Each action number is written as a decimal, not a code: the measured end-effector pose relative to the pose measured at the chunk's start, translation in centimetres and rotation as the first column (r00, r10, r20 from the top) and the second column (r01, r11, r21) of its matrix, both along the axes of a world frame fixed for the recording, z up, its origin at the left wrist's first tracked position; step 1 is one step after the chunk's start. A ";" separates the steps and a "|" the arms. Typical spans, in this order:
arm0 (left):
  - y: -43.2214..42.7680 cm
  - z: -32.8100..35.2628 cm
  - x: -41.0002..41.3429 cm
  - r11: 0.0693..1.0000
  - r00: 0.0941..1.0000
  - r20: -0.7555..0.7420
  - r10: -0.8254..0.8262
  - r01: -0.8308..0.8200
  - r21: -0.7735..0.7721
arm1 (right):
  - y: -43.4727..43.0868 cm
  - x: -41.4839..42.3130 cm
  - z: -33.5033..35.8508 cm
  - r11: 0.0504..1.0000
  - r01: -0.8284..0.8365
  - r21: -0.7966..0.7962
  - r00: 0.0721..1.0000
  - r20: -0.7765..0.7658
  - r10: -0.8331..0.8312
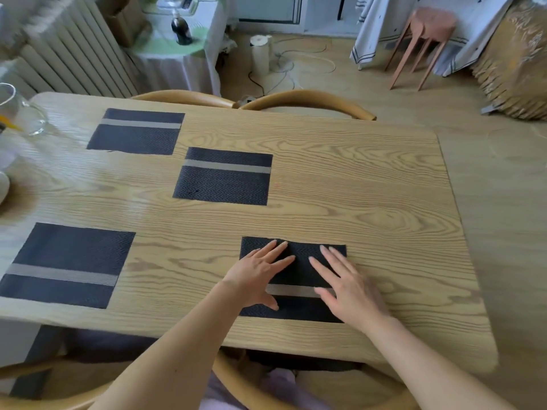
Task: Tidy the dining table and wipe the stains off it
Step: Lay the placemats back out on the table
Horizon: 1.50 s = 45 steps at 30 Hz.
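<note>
Head view: the placemat (pixel 299 270) lies flat by the table's (pixel 370 187) near edge, its pale stripe and long axis running left to right. The left grip (pixel 260 276) and right grip (pixel 346 288) rest on it, fingers straight and spread.

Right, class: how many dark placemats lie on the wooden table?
4: far-left placemat, centre placemat, near-left placemat, and near-right placemat, with the left hand and right hand flat on it. The table is cropped at left, so more may be hidden.
</note>
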<state>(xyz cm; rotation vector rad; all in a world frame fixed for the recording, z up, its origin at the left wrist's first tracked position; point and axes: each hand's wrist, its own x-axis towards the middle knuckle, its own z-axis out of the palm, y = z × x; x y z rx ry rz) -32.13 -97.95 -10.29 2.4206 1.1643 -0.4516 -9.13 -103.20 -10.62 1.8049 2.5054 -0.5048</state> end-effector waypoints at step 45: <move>20.4 -0.2 -8.4 0.872 0.871 0.055 0.488 -0.490 0.010 | 25.0 -8.9 0.8 0.968 0.192 -0.159 0.950 0.277 -0.144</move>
